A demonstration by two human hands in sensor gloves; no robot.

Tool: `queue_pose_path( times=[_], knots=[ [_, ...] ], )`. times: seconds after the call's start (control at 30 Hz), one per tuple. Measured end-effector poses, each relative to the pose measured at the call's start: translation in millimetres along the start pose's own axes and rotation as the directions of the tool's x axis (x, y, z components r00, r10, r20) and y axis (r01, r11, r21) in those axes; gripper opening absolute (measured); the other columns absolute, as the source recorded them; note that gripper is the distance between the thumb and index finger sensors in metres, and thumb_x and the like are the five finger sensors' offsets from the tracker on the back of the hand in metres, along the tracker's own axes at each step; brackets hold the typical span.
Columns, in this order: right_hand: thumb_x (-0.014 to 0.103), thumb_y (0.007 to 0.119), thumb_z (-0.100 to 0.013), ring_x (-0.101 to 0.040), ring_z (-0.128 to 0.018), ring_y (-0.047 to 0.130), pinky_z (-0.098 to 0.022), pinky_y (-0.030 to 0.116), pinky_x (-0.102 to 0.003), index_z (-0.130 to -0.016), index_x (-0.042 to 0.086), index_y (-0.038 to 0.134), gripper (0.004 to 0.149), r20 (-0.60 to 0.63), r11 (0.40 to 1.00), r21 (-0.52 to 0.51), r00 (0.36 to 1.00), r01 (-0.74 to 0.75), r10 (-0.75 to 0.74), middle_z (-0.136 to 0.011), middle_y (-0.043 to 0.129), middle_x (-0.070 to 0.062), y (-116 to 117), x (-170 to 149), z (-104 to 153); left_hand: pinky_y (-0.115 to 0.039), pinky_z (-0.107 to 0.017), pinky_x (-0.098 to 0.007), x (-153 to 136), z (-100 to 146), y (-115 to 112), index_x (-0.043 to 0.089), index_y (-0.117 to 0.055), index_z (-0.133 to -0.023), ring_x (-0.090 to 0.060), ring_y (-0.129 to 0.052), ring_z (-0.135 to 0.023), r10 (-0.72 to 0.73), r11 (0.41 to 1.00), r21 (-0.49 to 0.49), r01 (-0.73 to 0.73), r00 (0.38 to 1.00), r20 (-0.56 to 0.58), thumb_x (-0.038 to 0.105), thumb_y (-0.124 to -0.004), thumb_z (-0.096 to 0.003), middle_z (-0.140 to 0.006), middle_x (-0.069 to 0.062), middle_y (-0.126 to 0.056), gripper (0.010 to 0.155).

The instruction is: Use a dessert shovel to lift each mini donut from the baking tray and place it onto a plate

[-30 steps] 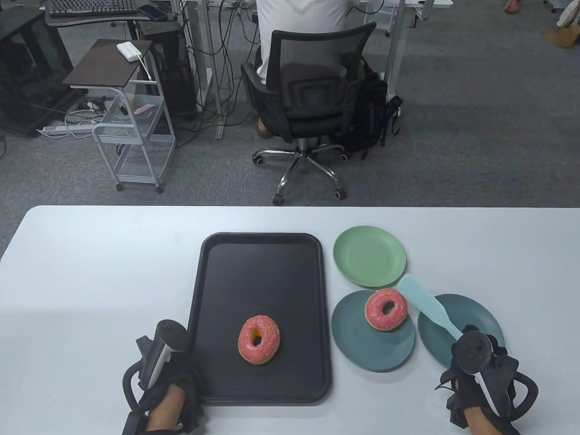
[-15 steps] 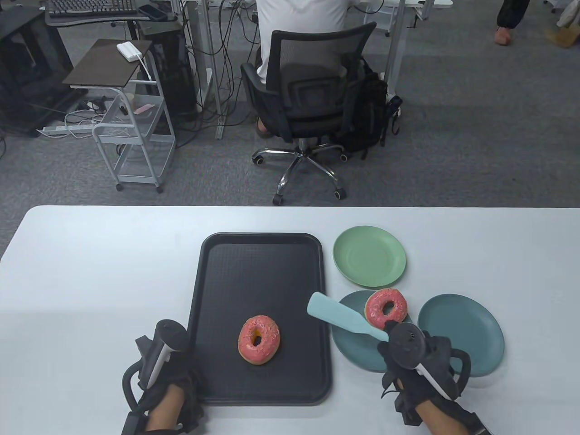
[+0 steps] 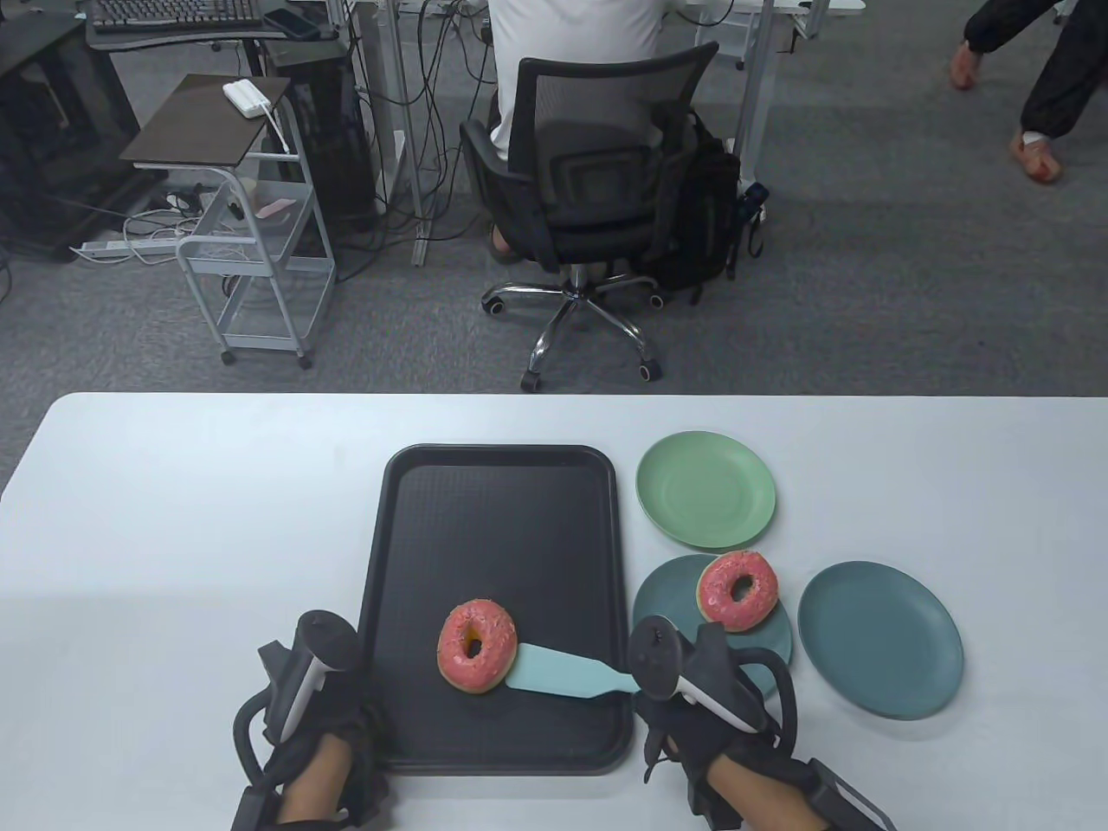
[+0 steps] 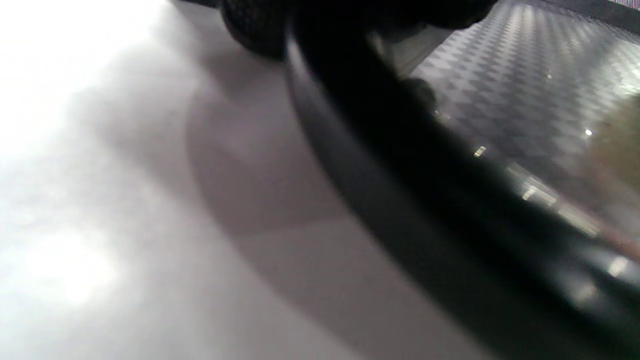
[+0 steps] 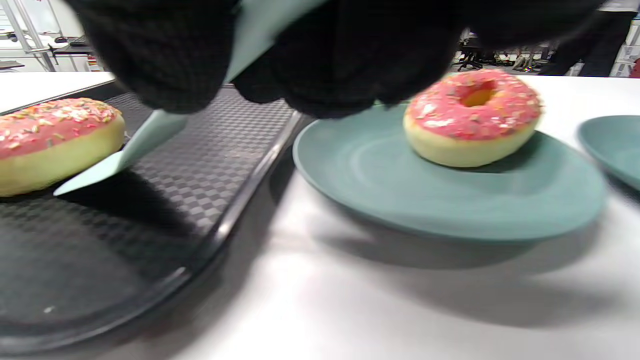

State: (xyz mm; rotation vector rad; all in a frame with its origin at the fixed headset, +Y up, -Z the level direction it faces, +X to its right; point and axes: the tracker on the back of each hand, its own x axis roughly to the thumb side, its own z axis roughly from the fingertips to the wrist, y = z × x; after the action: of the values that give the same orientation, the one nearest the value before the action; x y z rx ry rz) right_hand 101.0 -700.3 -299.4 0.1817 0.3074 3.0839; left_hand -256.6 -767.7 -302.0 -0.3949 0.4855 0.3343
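A pink-iced donut (image 3: 476, 645) (image 5: 55, 140) lies near the front of the black baking tray (image 3: 498, 519) (image 5: 200, 165). My right hand (image 3: 692, 718) grips the handle of the light-blue dessert shovel (image 3: 563, 673). The shovel's blade (image 5: 130, 150) lies low on the tray, its tip against the donut's right side. A second pink donut (image 3: 737, 590) (image 5: 472, 115) sits on the nearest teal plate (image 3: 666, 606) (image 5: 450, 200). My left hand (image 3: 320, 744) is at the tray's front left corner, its fingers (image 4: 255, 25) pinching the rim (image 4: 400, 175).
A green plate (image 3: 705, 502) lies behind the teal one, and another teal plate (image 3: 879, 639) (image 5: 615, 145) lies to its right. Past the table's far edge, a person sits in an office chair (image 3: 597, 199) and another walks by at the top right.
My right hand swung the shovel left from over the plates down onto the tray. The blade now touches the tray donut, which shifted slightly left. The left hand stayed put.
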Motion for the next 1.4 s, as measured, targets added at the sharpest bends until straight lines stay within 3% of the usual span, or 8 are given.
queue_pose_path(
  times=[0.33,0.97,1.4],
  knots=[
    [0.044,0.086,-0.041,-0.028,-0.033,0.092,-0.02,0.086,-0.042,-0.087,0.021,0.076,0.053,0.06,1.0,-0.022,0.998,0.022,-0.021,-0.061,0.096,-0.013,9.1,47.7,-30.0,-0.056,-0.067,-0.053,0.0,-0.1,-0.2,0.028,-0.051,-0.097,-0.022,-0.083,-0.059,0.001,1.0,0.0,-0.001,1.0,0.001,0.039,-0.073,-0.0422,-0.082,0.001,-0.071,0.06],
    [0.044,0.084,-0.041,-0.029,-0.036,0.092,-0.023,0.086,-0.043,-0.088,0.022,0.074,0.053,0.119,0.992,-0.012,0.986,0.122,-0.119,-0.064,0.094,-0.012,32.8,90.2,-54.5,-0.055,-0.067,-0.053,0.4,-0.2,-0.6,0.027,-0.051,-0.098,-0.023,-0.083,-0.06,0.0,1.0,-0.003,0.0,1.0,0.001,0.039,-0.073,-0.0424,-0.083,0.001,-0.071,0.061],
    [0.044,0.084,-0.041,-0.028,-0.035,0.092,-0.021,0.087,-0.042,-0.088,0.021,0.075,0.053,0.123,0.973,-0.062,0.969,0.222,-0.213,-0.061,0.095,-0.012,26.2,73.4,-49.3,-0.054,-0.067,-0.053,0.0,-0.4,-0.8,0.027,-0.05,-0.098,-0.022,-0.082,-0.06,0.001,1.0,-0.014,-0.001,1.0,0.004,0.04,-0.072,-0.0426,-0.083,0.001,-0.069,0.061]
  ],
)
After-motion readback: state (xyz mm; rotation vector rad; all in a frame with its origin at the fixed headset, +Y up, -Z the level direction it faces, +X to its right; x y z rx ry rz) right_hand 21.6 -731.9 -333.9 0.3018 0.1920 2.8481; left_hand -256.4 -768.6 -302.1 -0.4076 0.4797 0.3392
